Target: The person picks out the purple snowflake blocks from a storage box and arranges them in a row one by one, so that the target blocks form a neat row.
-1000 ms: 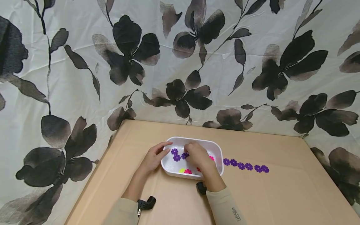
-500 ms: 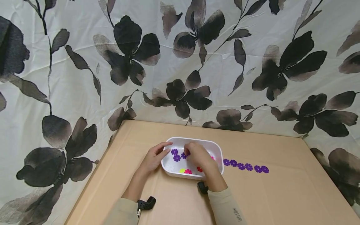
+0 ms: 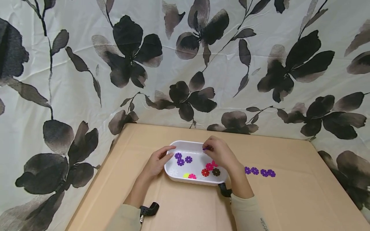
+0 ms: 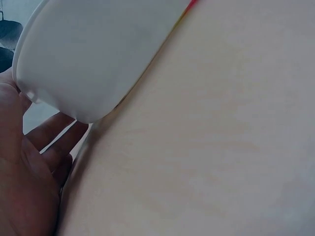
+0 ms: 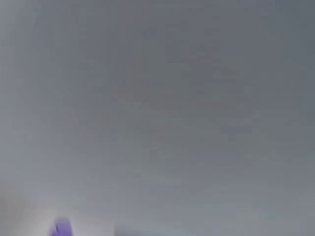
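Observation:
A white plastic tray (image 3: pixel 196 165) stands on the table. My left hand (image 3: pixel 156 163) holds its left end, thumb at the rim; in the left wrist view the fingers of that hand (image 4: pixel 29 182) lie against the outside of the tray (image 4: pixel 93 54). Between thumb and fingertips, my right hand (image 3: pixel 222 155) pinches a purple flower-shaped piece (image 3: pixel 206 148) above the tray's back right. Inside the tray are three purple flower pieces (image 3: pixel 180 162) at the left and several pink, red, brown and yellow ones. The right wrist view is blurred, with a purple patch (image 5: pixel 61 227) low at left.
Right of the tray, purple flower pieces (image 3: pixel 255 170) lie in a line on the tan tabletop (image 3: pixel 185 205), its left end hidden by my right hand. Floral cloth (image 3: pixel 162 128) hangs behind the table's back edge. Each wrist wears a black device (image 3: pixel 150 209).
My right hand has lifted out of the tray and moved right with a purple flower piece, uncovering the pink, red and brown pieces. The left hand stays on the tray.

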Available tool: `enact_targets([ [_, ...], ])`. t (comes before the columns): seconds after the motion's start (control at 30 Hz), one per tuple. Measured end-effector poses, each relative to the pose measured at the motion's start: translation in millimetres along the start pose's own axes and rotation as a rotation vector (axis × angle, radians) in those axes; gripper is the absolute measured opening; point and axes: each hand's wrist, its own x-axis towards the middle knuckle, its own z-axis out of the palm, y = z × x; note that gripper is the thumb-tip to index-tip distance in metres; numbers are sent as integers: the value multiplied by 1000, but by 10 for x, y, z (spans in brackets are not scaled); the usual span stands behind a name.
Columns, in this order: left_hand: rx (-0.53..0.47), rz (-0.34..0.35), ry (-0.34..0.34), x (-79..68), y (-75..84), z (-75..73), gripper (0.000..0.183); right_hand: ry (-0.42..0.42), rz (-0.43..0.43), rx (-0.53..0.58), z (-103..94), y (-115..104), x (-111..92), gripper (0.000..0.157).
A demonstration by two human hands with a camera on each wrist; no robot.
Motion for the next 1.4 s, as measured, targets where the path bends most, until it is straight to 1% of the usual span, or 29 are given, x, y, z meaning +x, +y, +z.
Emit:
enact_targets([
  [0.1,0,3,7,-17,9,-13,34,47,11,21,-158,85,-62,15],
  [0.27,5,10,11,-20,-5,-20,32,154,8,3,-390,318,-192,14],
  [0.37,11,12,15,-11,-13,-21,32,231,1,-17,-514,527,-312,12],
  [0.53,7,14,9,3,-12,-10,33,354,7,-44,-733,926,-592,10],
  [0.6,6,13,9,8,-9,-4,33,374,40,-49,-835,1089,-721,10],
  [0.67,6,15,10,12,-5,0,33,377,100,-56,-947,1254,-857,11],
  [0.77,6,19,9,13,1,8,32,330,229,-97,-1122,1502,-1063,15],
  [0.87,4,17,9,11,2,12,32,218,359,-122,-1249,1733,-1245,18],
  [0.97,12,19,12,5,-1,13,33,102,442,-94,-1308,1932,-1362,21],
  [1.03,15,21,14,0,-5,15,33,41,468,-63,-1314,2033,-1404,22],
  [1.2,12,13,18,-9,-17,25,32,-68,466,-29,-1259,2172,-1412,18],
  [1.27,9,14,17,-8,-18,31,32,-96,480,-21,-1240,2187,-1405,17],
  [1.4,7,16,15,2,-18,44,33,-126,521,-11,-1242,2183,-1386,23],
])
